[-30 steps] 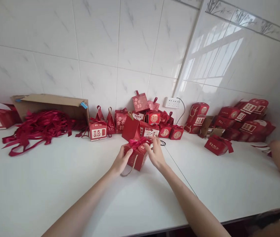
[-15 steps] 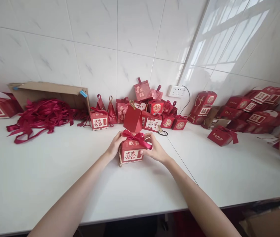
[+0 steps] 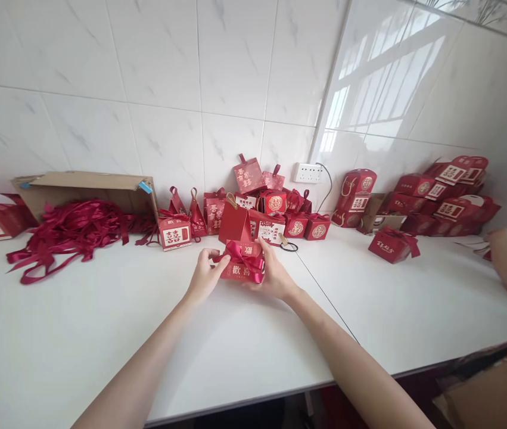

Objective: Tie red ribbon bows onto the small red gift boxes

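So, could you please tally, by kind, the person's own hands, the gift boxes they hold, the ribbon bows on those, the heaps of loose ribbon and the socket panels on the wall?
Own hands: 2 (left hand, right hand)
Held gift box: 1
Ribbon bow: 1
Loose ribbon heap: 1
Socket panel: 1
Total: 6

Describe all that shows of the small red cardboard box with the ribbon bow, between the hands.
The red cardboard-looking box shows pale printed characters and a glossy crimson ribbon bow on its top, which is tipped toward the camera. The left hand holds its left side, the right hand its right. It is in front of a plain red peaked box; whether it touches the white tabletop is unclear.
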Available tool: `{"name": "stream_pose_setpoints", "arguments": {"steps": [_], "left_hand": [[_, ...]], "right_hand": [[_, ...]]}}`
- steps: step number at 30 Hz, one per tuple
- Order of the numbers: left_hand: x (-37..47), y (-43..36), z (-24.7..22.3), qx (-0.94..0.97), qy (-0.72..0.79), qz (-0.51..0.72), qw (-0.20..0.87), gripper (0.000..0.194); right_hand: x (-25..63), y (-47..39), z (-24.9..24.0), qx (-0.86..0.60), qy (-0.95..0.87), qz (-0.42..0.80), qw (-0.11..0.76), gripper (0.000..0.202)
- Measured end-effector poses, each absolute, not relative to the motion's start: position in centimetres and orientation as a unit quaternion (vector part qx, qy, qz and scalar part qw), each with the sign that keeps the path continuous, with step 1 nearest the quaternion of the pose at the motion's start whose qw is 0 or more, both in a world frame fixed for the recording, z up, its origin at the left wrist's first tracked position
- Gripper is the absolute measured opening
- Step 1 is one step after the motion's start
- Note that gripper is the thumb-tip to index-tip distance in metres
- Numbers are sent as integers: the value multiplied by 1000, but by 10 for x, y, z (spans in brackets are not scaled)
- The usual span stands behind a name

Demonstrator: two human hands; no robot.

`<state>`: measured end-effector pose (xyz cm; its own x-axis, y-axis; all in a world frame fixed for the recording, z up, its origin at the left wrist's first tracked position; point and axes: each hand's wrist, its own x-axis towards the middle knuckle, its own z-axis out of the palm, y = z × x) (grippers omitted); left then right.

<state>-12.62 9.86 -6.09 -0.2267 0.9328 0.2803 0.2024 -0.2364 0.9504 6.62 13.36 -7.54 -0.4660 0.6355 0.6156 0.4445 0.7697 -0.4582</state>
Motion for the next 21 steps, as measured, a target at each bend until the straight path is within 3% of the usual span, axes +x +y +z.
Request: {"name": "stream_pose_setpoints", "arguments": {"steps": [10,18,21], "left_hand": [[-123,86,-45,597,456,536,385,27],[-123,80,-48,709,456,430,323,12],[-128,81,-48,711,439,407,370,22]], "right_hand": [[70,140,-81,-334,-836,80,427,109],[71,147,-86,-352,-817,89,449,113],[72,149,-87,-346,-818,78,454,112]]}}
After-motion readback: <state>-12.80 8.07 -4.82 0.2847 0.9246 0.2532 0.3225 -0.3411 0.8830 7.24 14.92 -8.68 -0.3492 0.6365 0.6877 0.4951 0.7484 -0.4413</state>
